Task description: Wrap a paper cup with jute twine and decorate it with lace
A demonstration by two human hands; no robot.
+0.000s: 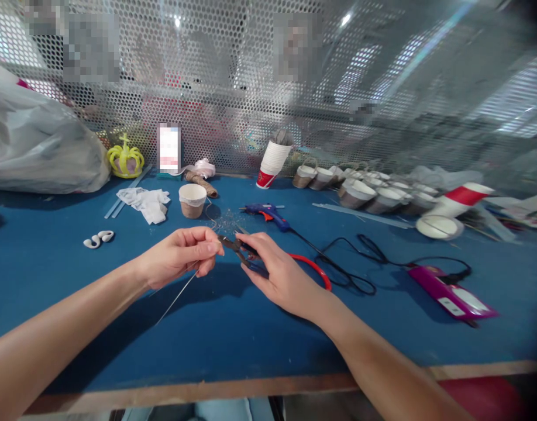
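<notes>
My left hand (pixel 185 254) pinches a thin wire (pixel 177 301), whose long end slants down toward the table. In my right hand (pixel 279 272) is a pair of pliers (pixel 253 264) with dark blue handles. The plier jaws touch the fingertips of my left hand, around the wire's upper end; the exact bite is too small to make out. Just beyond my hands stands a small paper cup wrapped in brown twine (pixel 192 202). A blue glue gun (pixel 268 215) lies behind the pliers, and a red curved handle (pixel 312 269) shows beside my right hand.
Wrapped cups (pixel 358 193) crowd the back right near a paper cup stack (pixel 274 162). A black cord (pixel 338 263) runs to a purple power strip (pixel 453 292). At left are white earbuds (pixel 99 238), crumpled tissue (pixel 145 202), a yellow crown (pixel 125 159) and a plastic bag (pixel 40 140).
</notes>
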